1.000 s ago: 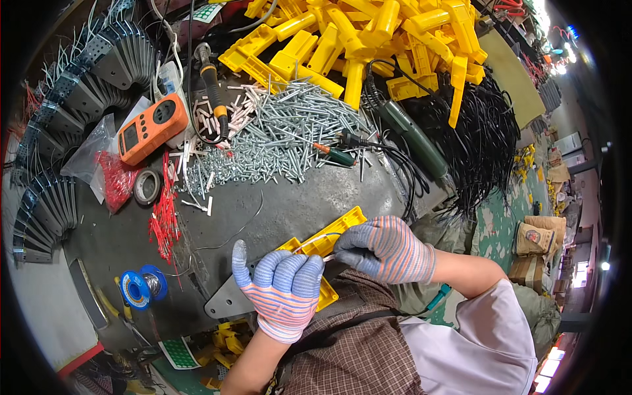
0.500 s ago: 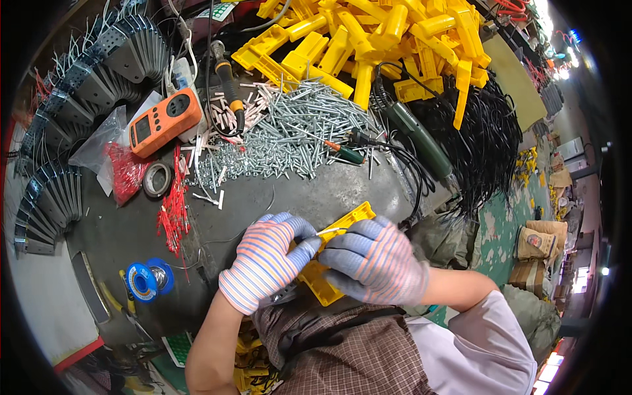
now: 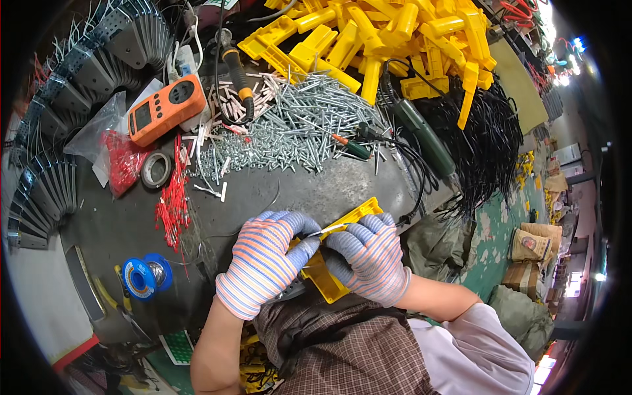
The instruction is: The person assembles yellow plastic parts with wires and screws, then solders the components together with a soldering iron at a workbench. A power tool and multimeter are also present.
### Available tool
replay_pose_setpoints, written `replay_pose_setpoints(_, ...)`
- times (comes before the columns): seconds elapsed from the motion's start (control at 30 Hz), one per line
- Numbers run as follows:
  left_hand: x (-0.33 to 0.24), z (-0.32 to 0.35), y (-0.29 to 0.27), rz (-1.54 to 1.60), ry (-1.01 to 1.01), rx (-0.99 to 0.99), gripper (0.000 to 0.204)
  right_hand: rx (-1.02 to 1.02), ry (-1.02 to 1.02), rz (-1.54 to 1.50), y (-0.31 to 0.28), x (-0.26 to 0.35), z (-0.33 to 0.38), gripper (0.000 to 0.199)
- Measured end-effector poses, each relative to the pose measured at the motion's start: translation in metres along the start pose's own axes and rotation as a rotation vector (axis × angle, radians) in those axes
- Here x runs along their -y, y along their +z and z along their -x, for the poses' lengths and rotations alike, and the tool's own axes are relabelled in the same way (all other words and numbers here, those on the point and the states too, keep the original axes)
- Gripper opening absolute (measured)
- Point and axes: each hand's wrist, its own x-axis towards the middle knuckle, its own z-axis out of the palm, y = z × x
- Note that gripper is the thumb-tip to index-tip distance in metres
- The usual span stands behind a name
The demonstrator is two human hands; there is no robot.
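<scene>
Both my hands wear striped knit gloves and meet over a yellow plastic housing at the near edge of the dark workbench. My left hand grips the housing's near end from the left. My right hand holds it from the right and pinches a thin white wire that lies across its top. Most of the housing is hidden under my fingers.
A heap of silver screws lies in the bench's middle, with many yellow housings piled behind. An orange meter, red wire ends, a blue solder spool, tape roll, black cables and grey metal brackets surround them.
My left hand has swung from the near bench edge up onto the yellow housing. Both hands have closed together around it, and the white wire now shows between my fingers.
</scene>
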Motion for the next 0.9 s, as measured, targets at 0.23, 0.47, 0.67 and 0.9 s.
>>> replay_pose_setpoints(0.23,0.005,0.005,0.014,-0.068,-0.056,-0.116,0.019,0.046,-0.042,0.108,0.002,0.002,-0.008,0.020)
replay_pose_setpoints(0.47,0.004,0.003,0.017,-0.141,-0.059,-0.172,0.019,0.112,-0.091,0.110,-0.006,0.000,0.001,0.020)
replay_pose_setpoints(0.67,-0.002,-0.001,0.021,-0.172,-0.129,-0.136,0.018,0.130,-0.209,0.074,-0.008,-0.008,0.003,0.022)
replay_pose_setpoints(0.9,0.005,0.004,0.024,-0.130,-0.131,-0.151,0.018,-0.146,0.021,0.132,-0.015,-0.093,-0.066,0.018)
